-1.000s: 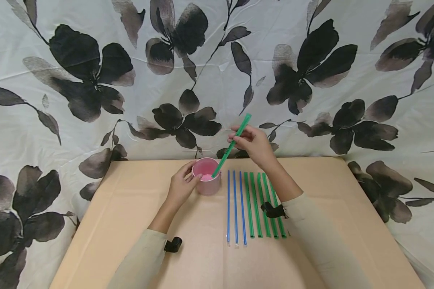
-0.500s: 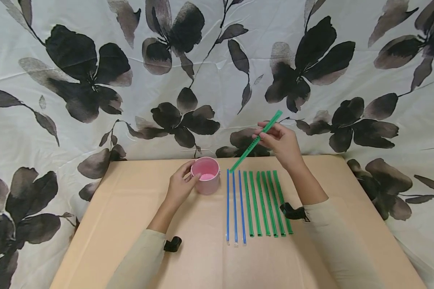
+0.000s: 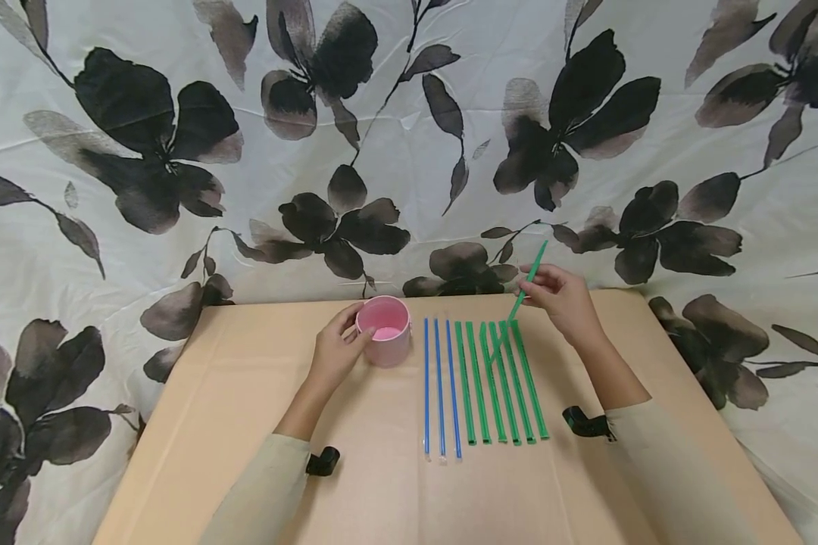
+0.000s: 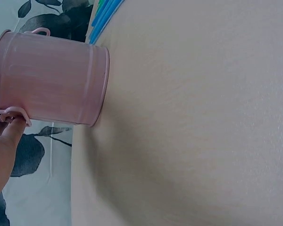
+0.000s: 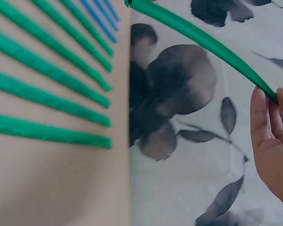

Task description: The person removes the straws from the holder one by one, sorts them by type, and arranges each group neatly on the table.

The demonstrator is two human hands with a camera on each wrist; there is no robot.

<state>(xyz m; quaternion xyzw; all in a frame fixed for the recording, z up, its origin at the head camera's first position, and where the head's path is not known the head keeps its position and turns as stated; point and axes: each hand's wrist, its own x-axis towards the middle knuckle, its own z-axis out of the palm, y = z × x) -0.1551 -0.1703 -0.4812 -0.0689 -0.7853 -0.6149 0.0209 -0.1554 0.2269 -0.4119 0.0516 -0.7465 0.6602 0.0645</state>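
My left hand [image 3: 332, 350] grips the small pink metal bucket [image 3: 390, 352] at its left side, fingers behind and thumb at the near rim. In the left wrist view the bucket [image 4: 52, 77] shows a small handle lug by the fingers [image 4: 12, 134]. A pink inside is visible from above. Further right, my right hand [image 3: 564, 301] pinches a long green straw [image 3: 535, 261] near its upper end. That straw slants down to the left, its lower end over a row of green straws [image 3: 482, 390]. In the right wrist view the held straw [image 5: 203, 40] appears curved.
Three blue straws [image 3: 440, 393] with clear ends lie between the bucket and the green row. All lie lengthwise on the light brown table [image 3: 368, 484]. Behind the far table edge hangs a white cloth [image 3: 450, 151] with dark flowers.
My right hand has drawn the green straw out from the bucket's mouth and moved it right, over the green row. The left hand stays on the bucket.
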